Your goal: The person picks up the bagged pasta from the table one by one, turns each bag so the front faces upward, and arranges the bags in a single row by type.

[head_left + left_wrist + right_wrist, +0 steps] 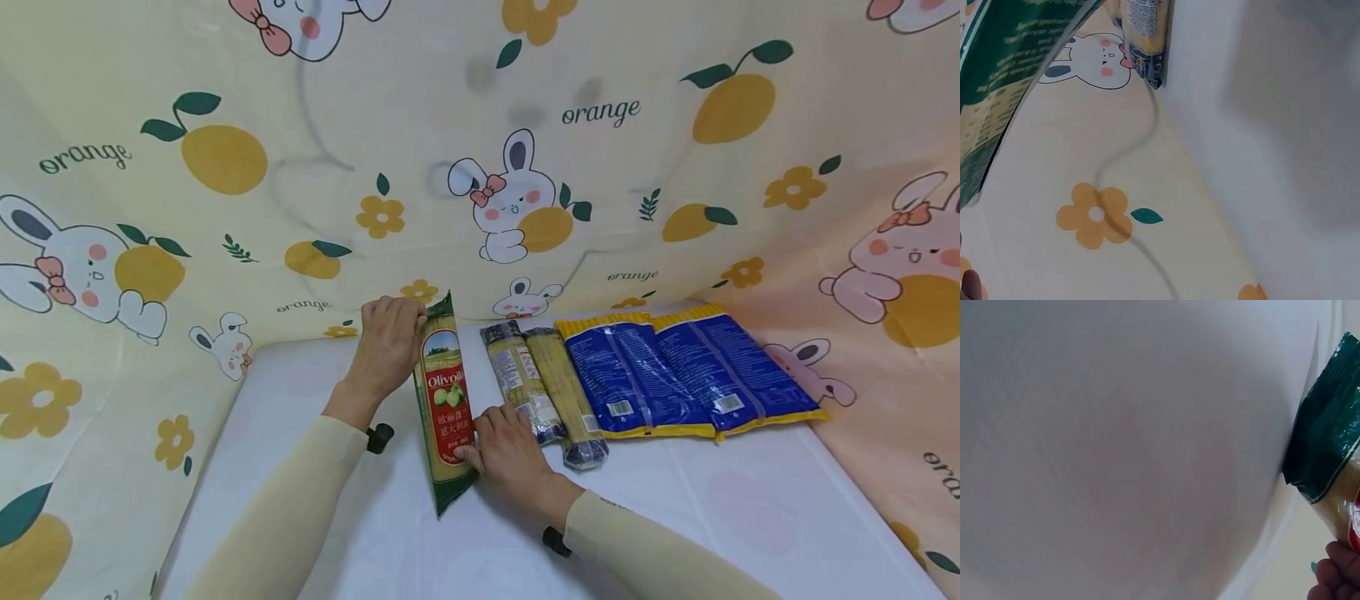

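On white table [292,383] before rabbit-print cloth [420,108]: pinching pasta packet [447,417] high with left hand [388,340], low with right hand [517,457]. Liable to snap inside if bent.

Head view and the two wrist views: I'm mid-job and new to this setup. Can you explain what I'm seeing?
No machine here: the left grip and right grip are a person's bare hands. The head view looks forward and down from a camera worn on the head; each wrist view comes from a camera worn on that wrist, close to the work. Both grips hold the red and green pasta packet: the left near its upper end, the right at its lower right edge. To its right, on the white table, lie two slim packets and two blue bags with yellow edges.
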### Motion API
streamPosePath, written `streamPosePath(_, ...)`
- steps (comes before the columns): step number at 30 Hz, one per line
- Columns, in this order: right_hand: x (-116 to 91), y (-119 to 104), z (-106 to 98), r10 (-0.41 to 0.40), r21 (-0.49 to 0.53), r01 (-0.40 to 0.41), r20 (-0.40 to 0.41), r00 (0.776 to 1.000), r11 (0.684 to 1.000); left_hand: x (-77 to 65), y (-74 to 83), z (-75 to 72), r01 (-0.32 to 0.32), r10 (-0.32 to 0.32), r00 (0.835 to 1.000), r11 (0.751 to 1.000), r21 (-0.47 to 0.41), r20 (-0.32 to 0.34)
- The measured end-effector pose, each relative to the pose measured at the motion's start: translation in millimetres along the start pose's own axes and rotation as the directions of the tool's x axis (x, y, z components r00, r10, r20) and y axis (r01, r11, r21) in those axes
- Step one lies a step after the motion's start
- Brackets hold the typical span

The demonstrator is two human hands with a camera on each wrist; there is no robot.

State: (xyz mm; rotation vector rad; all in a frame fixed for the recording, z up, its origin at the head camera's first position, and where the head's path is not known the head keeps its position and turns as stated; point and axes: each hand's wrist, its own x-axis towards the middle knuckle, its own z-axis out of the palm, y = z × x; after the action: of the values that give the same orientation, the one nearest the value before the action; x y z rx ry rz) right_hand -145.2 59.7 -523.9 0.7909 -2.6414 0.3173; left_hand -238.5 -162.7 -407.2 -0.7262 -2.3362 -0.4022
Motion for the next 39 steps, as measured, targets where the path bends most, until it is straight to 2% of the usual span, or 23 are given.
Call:
streamPosePath(6, -1, 0, 2, 0.019, 0.077, -0.018, -0.003, 1.0, 0.997, -1.5, -1.1, 2.9, 0.008, -0.008, 1.0, 0.999, 0.044, -0.004)
streamPosePath(13, -1, -1, 3, 0.039, 0.205, -0.033, -0.028, 0.999, 0.978, -2.8, 1.8, 6.5, 0.048, -0.05, 0.999, 0.997, 0.067, 0.022)
streamPosePath(18, 0, -3, 1, 0.065, 0.275, -0.065, 0.01, 0.998, 0.959, -3.1, 3.3, 9.1, 0.041, -0.042, 0.999, 0.995, 0.087, 0.017)
streamPosePath(24, 1, -7, -5, 0.063, 0.312, -0.075, 0.047, 0.997, 0.947, -8.1, -1.9, 10.5, 0.041, -0.038, 0.999, 0.983, 0.177, -0.018)
streamPosePath(27, 2, -12, -8, 0.057, 0.325, -0.073, 0.057, 0.997, 0.943, -12.2, -7.0, 10.7, 0.059, -0.057, 0.998, 0.971, 0.231, -0.016)
streamPosePath(30, 3, -17, -12, 0.051, 0.327, -0.07, 0.066, 0.997, 0.942, -14.8, -11.8, 10.8, 0.079, -0.087, 0.996, 0.961, 0.265, 0.017)
streamPosePath(34, 6, -24, -18, 0.048, 0.316, -0.076, 0.096, 0.994, 0.946, -17.9, -17.3, 11.6, 0.108, -0.144, 0.985, 0.946, 0.305, 0.099)
streamPosePath(37, 8, -28, -20, 0.041, 0.253, -0.07, 0.119, 0.992, 0.965, -20.5, -21.5, 15.4, 0.121, -0.182, 0.971, 0.935, 0.334, 0.157)
streamPosePath(39, 9, -30, -20, 0.024, 0.171, -0.045, 0.122, 0.992, 0.984, -22.6, -24.0, 19.4, 0.128, -0.207, 0.959, 0.927, 0.353, 0.196)
